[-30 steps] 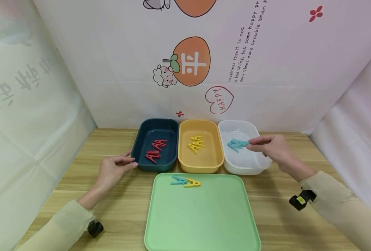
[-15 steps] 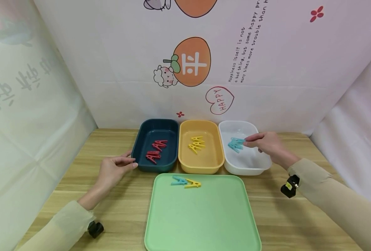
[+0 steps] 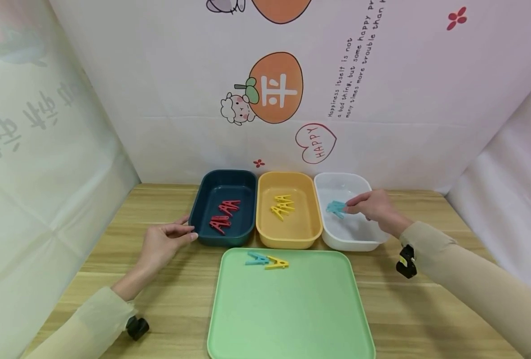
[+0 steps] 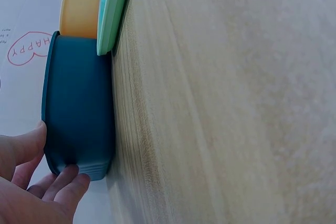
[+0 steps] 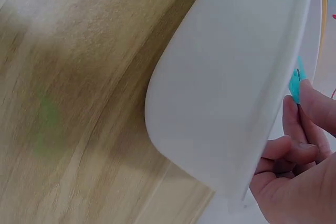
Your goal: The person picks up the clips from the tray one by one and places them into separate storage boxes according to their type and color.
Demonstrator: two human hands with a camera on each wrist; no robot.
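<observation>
In the head view my right hand (image 3: 375,209) reaches into the white bin (image 3: 353,242), pinching a light-blue clothespin (image 5: 295,83) between thumb and fingers. Other light-blue clothespins (image 3: 336,209) lie in that bin, right by the pinched one. My left hand (image 3: 159,244) holds the near-left corner of the dark teal bin (image 4: 79,103), thumb at the rim and fingers against the outer wall. Red clothespins (image 3: 220,223) lie in the teal bin. Yellow clothespins (image 3: 283,206) lie in the yellow bin (image 3: 289,242) between the other two.
A green tray (image 3: 292,309) lies in front of the bins. Near its far edge are one blue clothespin (image 3: 257,259) and one yellow clothespin (image 3: 276,263). Printed cloth (image 3: 180,99) hangs behind the wooden table (image 3: 171,309) and at both sides.
My right hand has moved left and slightly deeper into the white bin with the blue clothespin, bringing it against the others. The left hand has kept its place.
</observation>
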